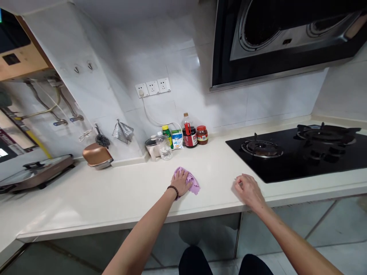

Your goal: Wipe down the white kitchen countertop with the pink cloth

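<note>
My left hand (181, 183), with a dark beaded bracelet at its wrist, presses a purple cloth (194, 185) onto the white countertop (114, 194). Its fingers reach forward over the cloth, whose loose edges show above and to the right of the hand. To the right, my right hand (249, 190) is curled into a fist with nothing visible in it. It is at the counter near the front left corner of the black gas hob (275, 170).
Along the wall stand a clear plastic bottle (164, 147), a small pot (151, 147), a green bottle (167, 134), a dark sauce bottle (190, 137) and a red-lidded jar (202, 135). Copper-coloured pot (96, 154) and electric pan (37, 170) sit left. A range hood (281, 72) hangs above.
</note>
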